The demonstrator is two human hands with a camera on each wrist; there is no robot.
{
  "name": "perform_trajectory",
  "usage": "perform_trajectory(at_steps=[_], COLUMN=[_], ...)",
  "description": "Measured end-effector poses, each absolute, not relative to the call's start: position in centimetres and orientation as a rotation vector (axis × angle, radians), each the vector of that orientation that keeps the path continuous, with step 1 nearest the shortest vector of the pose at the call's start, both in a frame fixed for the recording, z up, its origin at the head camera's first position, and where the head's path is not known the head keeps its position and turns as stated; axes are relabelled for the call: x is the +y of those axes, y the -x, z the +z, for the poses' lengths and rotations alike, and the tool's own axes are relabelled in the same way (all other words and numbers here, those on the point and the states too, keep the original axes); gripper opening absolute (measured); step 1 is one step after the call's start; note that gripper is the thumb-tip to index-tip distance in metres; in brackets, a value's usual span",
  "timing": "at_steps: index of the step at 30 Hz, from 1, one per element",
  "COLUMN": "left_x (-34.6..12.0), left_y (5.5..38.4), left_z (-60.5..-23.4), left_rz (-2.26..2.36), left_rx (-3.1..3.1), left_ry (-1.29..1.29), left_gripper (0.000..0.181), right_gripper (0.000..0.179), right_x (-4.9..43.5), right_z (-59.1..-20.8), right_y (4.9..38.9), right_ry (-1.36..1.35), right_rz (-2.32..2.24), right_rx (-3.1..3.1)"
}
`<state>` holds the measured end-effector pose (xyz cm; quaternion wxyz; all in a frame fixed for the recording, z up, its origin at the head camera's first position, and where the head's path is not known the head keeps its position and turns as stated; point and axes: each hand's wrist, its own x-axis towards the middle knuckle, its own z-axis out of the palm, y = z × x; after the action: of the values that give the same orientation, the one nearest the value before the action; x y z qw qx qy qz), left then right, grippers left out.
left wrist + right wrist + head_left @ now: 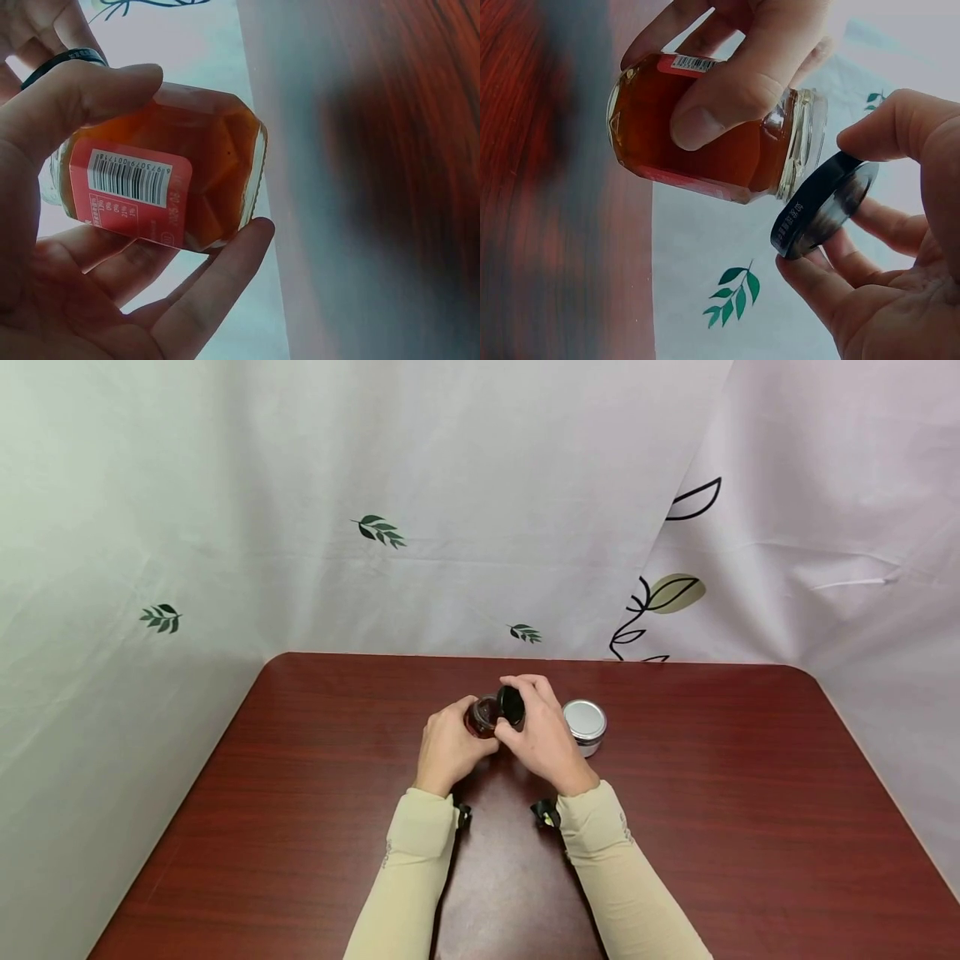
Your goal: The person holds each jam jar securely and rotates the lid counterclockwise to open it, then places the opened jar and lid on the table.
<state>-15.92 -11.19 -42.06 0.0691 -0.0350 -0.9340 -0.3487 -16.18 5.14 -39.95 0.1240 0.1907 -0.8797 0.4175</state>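
Observation:
A faceted glass jar (217,157) of amber-brown contents, with a red barcode label, is gripped by my left hand (452,745), thumb on one side and fingers on the other. Its threaded mouth (804,142) is uncovered. By the rim, my right hand (543,733) pinches a black screw lid (825,202) between thumb and fingers. The lid is off the jar and tilted beside its mouth, its underside showing in the head view. In the right wrist view the jar stands above the tabletop.
A round silver tin (585,720) sits on the table right behind my right hand. The dark red wooden table (300,793) reaches to a pale curtain (465,485) with leaf prints at its far edge and sides.

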Motion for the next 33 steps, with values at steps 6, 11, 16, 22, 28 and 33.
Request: perform_trajectory(at_steps=[6, 11, 16, 22, 28, 33], left_x=[-11.13, -11.11, -11.17, -11.26, -11.31, -11.23], left_y=[15.82, 15.80, 15.90, 16.01, 16.02, 16.05], left_z=[-42.03, -42.09, -42.23, -42.20, -42.18, -42.19], left_rz=[-1.054, -1.060, -1.071, -1.078, -1.077, -1.079], left_rx=[-2.810, -2.801, -2.786, -2.783, -2.773, -2.768], left_ry=[0.098, 0.100, 0.103, 0.089, 0.096, 0.101], left_gripper=[0.056, 0.057, 0.056, 0.058, 0.056, 0.053], right_gripper=[0.055, 0.055, 0.056, 0.055, 0.054, 0.055], right_x=[5.34, 5.55, 5.75, 5.89, 6.00, 6.15], right_z=[-40.01, -40.12, -40.03, -40.02, -40.11, -40.07], right_y=[16.29, 16.46, 16.59, 16.68, 16.79, 16.81], right_ry=[-0.548, -0.549, -0.539, -0.528, -0.502, -0.477], right_rz=[1.211, 1.205, 1.198, 1.194, 1.195, 1.195], right_rx=[-2.571, -2.578, -2.587, -2.590, -2.623, -2.645])
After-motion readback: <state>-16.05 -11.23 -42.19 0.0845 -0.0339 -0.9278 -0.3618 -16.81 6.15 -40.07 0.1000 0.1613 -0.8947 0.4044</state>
